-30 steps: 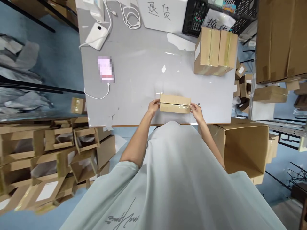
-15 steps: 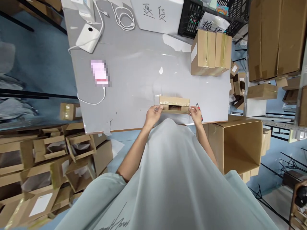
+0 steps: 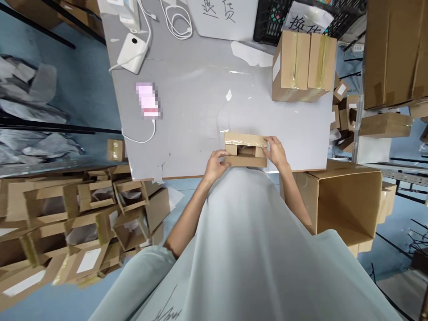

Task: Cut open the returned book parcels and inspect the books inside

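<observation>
A small cardboard box [image 3: 245, 139] with tape along its far flap is at the near edge of the grey table [image 3: 190, 102]. Its long flaps stand apart, and a dark gap shows between the short inner flaps; I cannot make out the contents. My left hand [image 3: 216, 166] grips the box's left end, thumb near the front flap and fingers at the side. At the opposite end, my right hand [image 3: 276, 152] has its fingers closed on the upper right corner.
Two taped cartons [image 3: 294, 62] stand at the table's back right, before a black crate [image 3: 272, 22]. A phone with a blurred screen [image 3: 148, 100] and a white power bank [image 3: 133, 53] lie left. A large open carton [image 3: 349, 205] sits right; several opened boxes [image 3: 130, 227] are piled left.
The box's front flap has swung outward, widening the gap. My right hand has moved up to the far right corner. The red cutter beside it no longer shows. The whole view has shifted slightly.
</observation>
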`<state>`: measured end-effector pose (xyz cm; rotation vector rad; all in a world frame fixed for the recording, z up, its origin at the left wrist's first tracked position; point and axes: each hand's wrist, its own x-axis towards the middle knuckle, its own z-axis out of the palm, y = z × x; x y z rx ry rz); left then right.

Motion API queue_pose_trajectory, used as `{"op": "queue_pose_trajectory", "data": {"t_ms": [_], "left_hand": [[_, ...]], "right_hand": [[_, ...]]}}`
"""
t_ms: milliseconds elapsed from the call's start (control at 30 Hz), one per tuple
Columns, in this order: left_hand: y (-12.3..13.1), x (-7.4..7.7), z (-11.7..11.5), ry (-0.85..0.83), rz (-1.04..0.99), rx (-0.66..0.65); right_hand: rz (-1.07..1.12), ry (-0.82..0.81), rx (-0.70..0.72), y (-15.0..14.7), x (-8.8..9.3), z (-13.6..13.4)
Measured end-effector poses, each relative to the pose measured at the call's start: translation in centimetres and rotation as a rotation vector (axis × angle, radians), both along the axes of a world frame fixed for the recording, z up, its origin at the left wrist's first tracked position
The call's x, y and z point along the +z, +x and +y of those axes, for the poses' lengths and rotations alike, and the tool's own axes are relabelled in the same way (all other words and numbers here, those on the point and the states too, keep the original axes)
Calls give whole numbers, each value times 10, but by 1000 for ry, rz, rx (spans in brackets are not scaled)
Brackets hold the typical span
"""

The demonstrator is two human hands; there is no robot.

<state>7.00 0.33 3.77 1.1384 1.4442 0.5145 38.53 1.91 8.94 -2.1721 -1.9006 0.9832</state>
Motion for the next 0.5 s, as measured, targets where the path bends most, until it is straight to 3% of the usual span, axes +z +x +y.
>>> {"op": "queue_pose_trajectory", "data": {"t_ms": [200,367,500], "left_hand": [[8,2,-8,122,120,-46],[17,-2,-17,202,257,-82],[27,-6,-23,187,356,-95]], "right_hand": [[125,5,51,19,-4,18],[209,59,-190,15,-30,46],[143,-19,-340,6,-51,71]]}}
